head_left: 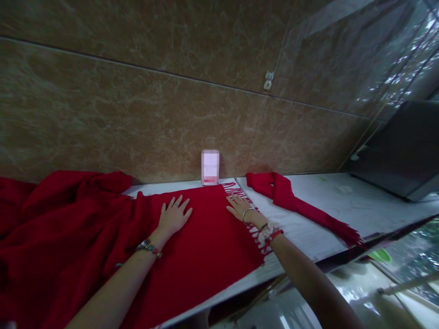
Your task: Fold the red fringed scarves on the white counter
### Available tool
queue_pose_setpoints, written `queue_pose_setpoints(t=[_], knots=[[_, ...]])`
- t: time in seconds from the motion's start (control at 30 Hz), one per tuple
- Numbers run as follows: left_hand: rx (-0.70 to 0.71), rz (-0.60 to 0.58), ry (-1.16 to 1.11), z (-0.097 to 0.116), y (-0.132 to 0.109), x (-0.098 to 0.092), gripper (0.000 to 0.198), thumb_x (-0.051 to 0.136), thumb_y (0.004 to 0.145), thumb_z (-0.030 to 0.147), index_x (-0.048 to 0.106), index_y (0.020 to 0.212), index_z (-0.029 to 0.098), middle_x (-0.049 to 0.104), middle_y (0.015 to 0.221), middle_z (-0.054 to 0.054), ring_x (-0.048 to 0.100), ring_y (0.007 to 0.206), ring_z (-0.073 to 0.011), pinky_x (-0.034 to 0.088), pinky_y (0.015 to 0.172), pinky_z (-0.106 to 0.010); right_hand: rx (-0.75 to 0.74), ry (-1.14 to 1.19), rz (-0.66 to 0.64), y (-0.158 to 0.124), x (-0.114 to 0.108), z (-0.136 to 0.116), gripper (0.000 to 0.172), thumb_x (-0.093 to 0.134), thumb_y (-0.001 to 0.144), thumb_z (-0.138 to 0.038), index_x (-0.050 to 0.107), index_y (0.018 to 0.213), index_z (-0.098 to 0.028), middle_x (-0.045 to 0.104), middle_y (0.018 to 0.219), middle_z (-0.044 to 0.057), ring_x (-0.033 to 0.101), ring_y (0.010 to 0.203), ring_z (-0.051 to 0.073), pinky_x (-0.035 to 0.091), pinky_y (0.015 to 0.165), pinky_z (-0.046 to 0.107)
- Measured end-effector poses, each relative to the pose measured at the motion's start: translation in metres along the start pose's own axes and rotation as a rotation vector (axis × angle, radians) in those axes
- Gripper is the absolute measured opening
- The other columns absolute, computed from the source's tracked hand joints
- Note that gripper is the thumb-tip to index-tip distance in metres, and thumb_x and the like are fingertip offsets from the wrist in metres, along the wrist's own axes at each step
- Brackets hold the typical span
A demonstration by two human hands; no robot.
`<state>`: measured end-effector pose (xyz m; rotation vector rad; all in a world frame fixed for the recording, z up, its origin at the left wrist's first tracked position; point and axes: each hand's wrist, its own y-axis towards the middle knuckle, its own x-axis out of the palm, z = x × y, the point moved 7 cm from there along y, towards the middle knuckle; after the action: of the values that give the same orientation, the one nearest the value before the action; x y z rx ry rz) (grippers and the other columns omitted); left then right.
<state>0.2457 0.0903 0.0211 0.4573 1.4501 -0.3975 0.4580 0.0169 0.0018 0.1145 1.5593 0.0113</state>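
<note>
A red fringed scarf lies spread on the white tabletop, smooth in the middle and bunched in loose folds to the left. My left hand rests flat on its smooth part with fingers spread. Near the fringed right end, my right hand lies flat with fingers apart, touching the cloth and part of the fringe. Neither hand grips anything. Farther right, a second, narrow red scarf is folded over itself, its fringe pointing toward the table's front edge.
A phone-like upright object, blurred, leans against the brown marbled wall. A wall socket is above it. At the far right stands a large dark box-shaped object. Below the table edge shows a green bowl-like item.
</note>
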Motion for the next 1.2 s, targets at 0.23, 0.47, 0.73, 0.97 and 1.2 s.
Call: queue_pose_setpoints(t=[0.23,0.47,0.73,0.97,1.2], knots=[[-0.064,-0.032,-0.026,-0.006,0.004,0.007,0.056,0.024,0.085,0.047,0.032,0.135,0.021,0.024,0.142,-0.01,0.019,0.128,-0.0382,0.02,0.097,-0.058,0.125,-0.013,-0.013,-0.002,-0.015,0.031,0.046,0.026,0.089,-0.025,0.038,0.129,-0.006,0.033,0.137,0.019,0.022,0.129,0.029,0.026,0.1,0.049],[-0.024,-0.016,-0.028,0.0,0.001,0.005,0.056,0.023,0.086,0.048,0.033,0.134,0.023,0.026,0.142,-0.008,0.021,0.128,-0.0358,0.021,0.097,-0.056,-0.101,0.065,0.028,0.02,-0.016,-0.05,0.054,0.031,0.088,-0.04,0.032,0.134,-0.012,0.027,0.141,0.011,0.019,0.131,0.024,0.023,0.105,0.043],[-0.06,-0.018,-0.036,-0.005,0.005,0.007,0.056,0.022,0.086,0.049,0.032,0.135,0.024,0.025,0.143,-0.007,0.019,0.129,-0.0347,0.02,0.098,-0.056,-0.066,0.062,0.003,0.002,-0.007,-0.036,0.057,0.032,0.086,-0.046,0.036,0.132,-0.012,0.031,0.139,0.013,0.023,0.13,0.024,0.021,0.105,0.041],[-0.001,-0.024,-0.042,0.014,0.01,0.008,0.056,0.023,0.086,0.047,0.031,0.135,0.022,0.023,0.143,-0.008,0.017,0.129,-0.0361,0.019,0.098,-0.056,-0.029,0.075,0.059,-0.009,-0.004,-0.008,0.06,0.033,0.084,-0.051,0.039,0.13,-0.013,0.034,0.138,0.013,0.027,0.128,0.023,0.023,0.104,0.041],[0.036,-0.02,-0.071,0.042,0.011,0.005,0.054,0.024,0.087,0.048,0.033,0.134,0.022,0.025,0.142,-0.008,0.02,0.128,-0.035,0.019,0.099,-0.053,-0.009,0.041,0.065,-0.019,-0.004,0.015,0.06,0.036,0.082,-0.052,0.04,0.129,-0.015,0.036,0.137,0.013,0.028,0.128,0.024,0.023,0.104,0.043]])
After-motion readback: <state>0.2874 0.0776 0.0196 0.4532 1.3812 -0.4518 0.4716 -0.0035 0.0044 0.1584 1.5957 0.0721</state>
